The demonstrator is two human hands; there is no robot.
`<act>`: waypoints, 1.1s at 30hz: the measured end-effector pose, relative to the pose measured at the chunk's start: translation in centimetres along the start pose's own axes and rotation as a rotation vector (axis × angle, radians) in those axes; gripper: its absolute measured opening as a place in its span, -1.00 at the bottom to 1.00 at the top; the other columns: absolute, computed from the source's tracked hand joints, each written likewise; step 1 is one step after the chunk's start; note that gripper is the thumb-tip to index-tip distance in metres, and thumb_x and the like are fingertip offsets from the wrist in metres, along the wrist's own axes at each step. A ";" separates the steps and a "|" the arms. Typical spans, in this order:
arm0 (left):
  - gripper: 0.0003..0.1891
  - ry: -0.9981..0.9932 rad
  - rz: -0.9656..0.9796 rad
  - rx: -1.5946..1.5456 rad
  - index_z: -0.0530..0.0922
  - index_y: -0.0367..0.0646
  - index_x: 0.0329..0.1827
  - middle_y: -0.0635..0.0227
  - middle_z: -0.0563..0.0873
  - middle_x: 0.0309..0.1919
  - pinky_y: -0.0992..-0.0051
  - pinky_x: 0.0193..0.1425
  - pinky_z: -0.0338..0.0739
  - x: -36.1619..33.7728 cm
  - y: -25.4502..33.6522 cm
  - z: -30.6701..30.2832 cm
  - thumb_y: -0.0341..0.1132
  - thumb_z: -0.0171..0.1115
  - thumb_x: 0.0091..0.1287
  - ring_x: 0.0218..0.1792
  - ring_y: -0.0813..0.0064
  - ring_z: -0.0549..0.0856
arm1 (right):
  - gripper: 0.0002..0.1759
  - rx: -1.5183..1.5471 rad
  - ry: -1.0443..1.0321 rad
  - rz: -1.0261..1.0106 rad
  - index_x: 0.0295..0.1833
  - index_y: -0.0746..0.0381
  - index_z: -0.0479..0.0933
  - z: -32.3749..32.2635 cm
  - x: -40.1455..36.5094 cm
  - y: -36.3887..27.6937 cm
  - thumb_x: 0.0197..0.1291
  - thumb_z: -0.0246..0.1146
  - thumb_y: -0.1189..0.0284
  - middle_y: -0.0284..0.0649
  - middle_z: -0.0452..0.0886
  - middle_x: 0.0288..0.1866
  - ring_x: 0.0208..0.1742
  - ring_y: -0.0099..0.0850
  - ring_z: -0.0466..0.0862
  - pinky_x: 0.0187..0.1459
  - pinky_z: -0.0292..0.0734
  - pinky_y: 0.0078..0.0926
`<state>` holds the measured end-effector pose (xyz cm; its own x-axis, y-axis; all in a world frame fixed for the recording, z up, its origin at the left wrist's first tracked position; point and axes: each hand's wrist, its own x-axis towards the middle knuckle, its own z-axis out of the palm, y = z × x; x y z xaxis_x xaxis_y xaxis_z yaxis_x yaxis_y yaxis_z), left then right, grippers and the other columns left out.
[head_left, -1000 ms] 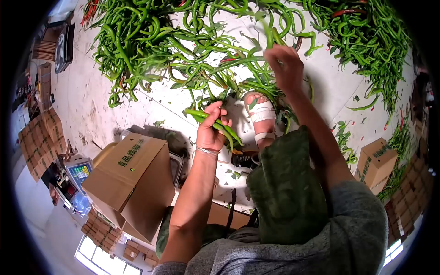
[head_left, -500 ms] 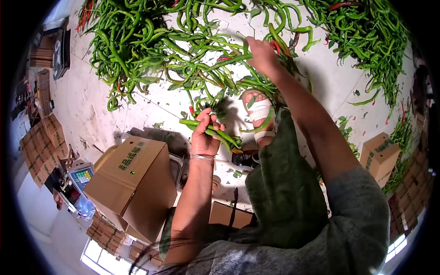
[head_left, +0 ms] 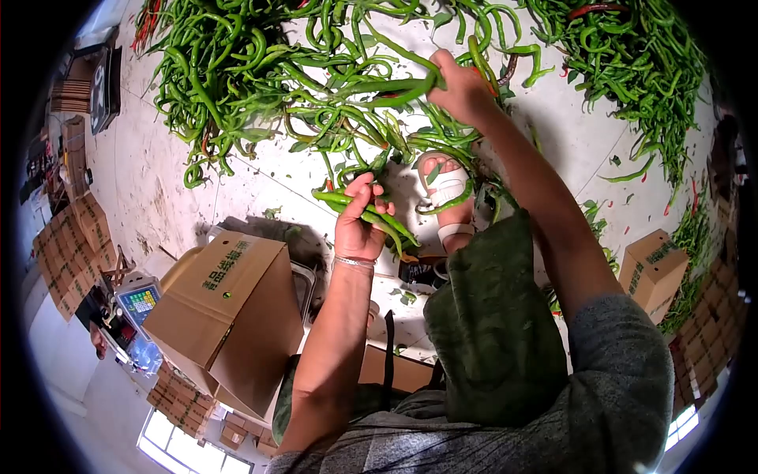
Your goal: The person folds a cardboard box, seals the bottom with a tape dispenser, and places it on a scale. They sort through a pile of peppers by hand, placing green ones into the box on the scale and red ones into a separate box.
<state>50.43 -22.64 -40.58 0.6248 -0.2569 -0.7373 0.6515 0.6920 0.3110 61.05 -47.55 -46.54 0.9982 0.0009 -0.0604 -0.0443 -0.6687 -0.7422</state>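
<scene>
My left hand [head_left: 362, 221] holds several long green peppers [head_left: 382, 220] across its palm, fingers curled up around them. Further up, my right hand [head_left: 459, 85] grips green peppers [head_left: 403, 93] that stretch out to its left, above the loose ones. Beneath and beyond both hands, a spread of green peppers [head_left: 308, 59] with leaves and a few red ones lies on the pale floor. One curved pepper rests across the sandalled foot [head_left: 448, 189] between my arms.
An upright cardboard box [head_left: 225, 296] stands left of my left forearm, by a scale with a keypad [head_left: 140, 302]. At the upper right lies another pepper heap [head_left: 632, 71]; a smaller box [head_left: 654, 272] is right of my right arm.
My right hand has closed on peppers and lifted them off the pile. My left hand, still with its peppers, has shifted slightly right and up.
</scene>
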 end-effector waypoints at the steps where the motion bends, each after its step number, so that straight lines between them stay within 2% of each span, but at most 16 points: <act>1: -0.75 0.007 0.009 0.007 0.51 -0.11 -0.01 0.33 0.65 -0.33 0.36 -0.20 0.52 0.0 -0.1 0.4 -0.39 0.20 0.25 -0.48 0.50 0.56 | -0.51 0.035 0.054 -0.053 0.00 0.18 0.30 -1.1 -0.7 -1.1 -0.07 0.31 0.40 -0.03 0.56 -0.36 -0.29 -0.04 0.59 -0.24 0.45 -0.15; 5: -0.58 -0.128 0.025 0.141 0.39 -0.03 0.22 0.25 0.54 0.09 0.40 -0.05 0.51 0.3 -1.1 2.2 -0.35 0.17 0.28 -0.14 0.44 0.59 | -0.66 -0.049 0.007 0.039 -0.10 0.26 0.42 -2.8 -5.0 -7.2 -0.08 0.22 0.54 -0.04 0.56 -0.40 -0.41 -0.14 0.61 -0.37 0.51 -0.27; 6: -0.49 -0.167 0.016 0.161 0.30 0.01 0.30 0.28 0.42 0.25 0.39 0.04 0.47 -0.1 -1.4 3.6 -0.30 0.18 0.28 0.11 0.39 0.48 | -0.61 0.018 0.132 -0.176 -0.05 0.28 0.45 -0.9 -7.0 -6.8 -0.11 0.21 0.54 -0.07 0.55 -0.40 -0.41 -0.18 0.61 -0.38 0.52 -0.31; 7: -0.49 -0.214 0.018 0.114 0.31 0.02 0.29 0.33 0.44 0.23 0.32 0.21 0.36 0.6 -2.3 2.7 -0.27 0.20 0.27 0.22 0.34 0.39 | -0.47 -0.136 0.063 -0.189 0.09 0.26 0.40 0.3 -8.3 -8.1 -0.12 0.20 0.53 -0.09 0.53 -0.34 -0.36 -0.19 0.61 -0.39 0.53 -0.33; 8: -0.49 -0.230 0.044 0.077 0.31 0.02 0.28 0.33 0.45 0.22 0.28 0.27 0.30 0.9 -2.7 3.3 -0.26 0.20 0.26 0.23 0.32 0.37 | -0.63 -0.230 -0.134 -0.184 -0.03 0.31 0.33 1.2 -9.8 -9.6 0.02 0.13 0.43 -0.03 0.51 -0.31 -0.37 -0.15 0.60 -0.38 0.52 -0.24; 11: -0.58 -0.214 0.123 0.040 0.41 -0.04 0.19 0.32 0.49 0.18 0.20 0.36 0.20 1.0 -3.2 3.6 -0.20 0.17 0.28 0.22 0.23 0.40 | -0.29 0.093 -0.278 -0.254 0.27 0.41 0.15 -0.6 -10.8 -9.9 0.02 0.19 0.33 0.09 0.49 -0.18 -0.28 -0.06 0.59 -0.19 0.51 -0.22; 13: -0.69 -0.222 0.068 -0.030 0.49 -0.07 0.07 0.32 0.56 0.08 0.16 0.34 0.23 0.4 -2.2 3.2 -0.19 0.14 0.31 0.18 0.22 0.45 | -0.31 0.125 -0.447 -0.393 0.25 0.33 0.28 -3.0 -10.1 -9.4 -0.01 0.28 0.30 -0.06 0.50 -0.02 -0.13 -0.13 0.58 -0.10 0.50 -0.33; 14: -0.76 -0.194 0.168 -0.063 0.54 -0.08 -0.03 0.33 0.61 -0.04 0.13 0.32 0.26 1.0 -2.0 2.1 -0.20 0.11 0.32 0.17 0.22 0.47 | -0.43 0.310 -0.556 -0.392 0.10 0.34 0.45 -4.2 -9.2 -8.7 -0.02 0.30 0.26 -0.08 0.55 -0.10 -0.15 -0.15 0.59 -0.10 0.50 -0.33; 16: -0.80 -0.251 0.160 -0.109 0.54 -0.11 -0.14 0.36 0.61 -0.16 0.17 0.29 0.30 1.6 -0.1 1.3 -0.20 0.10 0.33 0.06 0.27 0.51 | -0.64 0.612 -0.387 -0.300 -0.14 0.33 0.56 -4.8 -6.7 -5.0 0.03 0.26 0.27 -0.07 0.61 -0.20 -0.21 -0.20 0.62 -0.13 0.50 -0.35; 17: -0.81 -0.304 0.165 -0.089 0.53 -0.11 -0.16 0.37 0.60 -0.19 0.19 0.27 0.33 1.8 0.8 1.4 -0.20 0.09 0.34 0.01 0.30 0.52 | -0.69 0.261 -0.095 0.128 -0.19 0.33 0.55 -5.2 -5.7 -4.0 0.07 0.22 0.29 -0.06 0.61 -0.23 -0.22 -0.21 0.61 -0.16 0.49 -0.38; 18: -0.82 -0.330 0.176 -0.106 0.50 -0.10 -0.14 0.39 0.57 -0.23 0.21 0.24 0.35 1.4 1.6 2.1 -0.22 0.10 0.33 -0.04 0.33 0.51 | -0.72 0.116 0.219 0.016 -0.26 0.33 0.54 -5.6 -4.3 -1.3 0.09 0.19 0.30 -0.06 0.59 -0.32 -0.27 -0.17 0.59 -0.18 0.48 -0.37; 19: -0.83 -0.355 0.185 -0.119 0.48 -0.09 -0.12 0.41 0.54 -0.27 0.23 0.21 0.37 0.8 2.4 3.0 -0.24 0.11 0.33 -0.10 0.37 0.50 | -0.69 -0.141 0.296 -0.064 -0.28 0.33 0.49 -5.7 -2.9 2.1 0.07 0.19 0.26 -0.05 0.56 -0.35 -0.28 -0.15 0.56 -0.17 0.47 -0.34; 21: -0.69 -0.421 0.150 -0.141 0.38 -0.02 0.08 0.45 0.48 -0.26 0.29 0.12 0.37 0.3 3.2 3.7 -0.31 0.16 0.28 -0.12 0.42 0.47 | -0.76 -0.155 0.246 0.342 -0.25 0.21 0.54 -4.3 -1.6 7.3 -0.05 0.26 0.34 -0.14 0.51 -0.29 -0.20 -0.19 0.56 -0.15 0.46 -0.18; 23: -0.67 -0.393 0.164 -0.138 0.37 -0.05 0.08 0.39 0.50 -0.27 0.28 0.09 0.41 0.0 3.3 4.1 -0.39 0.16 0.25 -0.12 0.38 0.48 | -0.75 -0.385 0.126 0.494 -0.23 0.21 0.54 -2.3 -2.3 9.9 -0.07 0.27 0.36 -0.14 0.44 -0.14 -0.13 -0.15 0.50 -0.09 0.42 -0.18; 26: -0.66 -0.387 0.186 -0.095 0.38 -0.03 0.09 0.43 0.50 -0.23 0.30 0.12 0.36 0.1 2.7 3.4 -0.38 0.17 0.25 -0.10 0.41 0.48 | -0.79 -0.550 0.170 0.239 -0.24 0.17 0.55 -1.3 -3.3 11.7 -0.06 0.25 0.40 -0.18 0.38 -0.04 -0.03 -0.14 0.41 -0.08 0.36 -0.20; 33: -0.67 -0.276 0.117 -0.141 0.38 -0.03 0.08 0.37 0.50 -0.24 0.25 0.10 0.40 -0.6 0.7 1.6 -0.42 0.12 0.25 -0.10 0.36 0.50 | -0.84 -0.747 0.054 0.142 -0.31 0.15 0.58 -3.7 -3.7 10.8 -0.10 0.27 0.41 -0.31 0.40 -0.11 0.06 -0.29 0.32 -0.03 0.21 -0.28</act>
<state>51.19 -23.07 -39.01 0.7974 -0.3305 -0.5050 0.5147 0.8092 0.2832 56.99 -57.52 -51.85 0.9864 -0.1464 -0.0750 -0.1523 -0.9851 -0.0800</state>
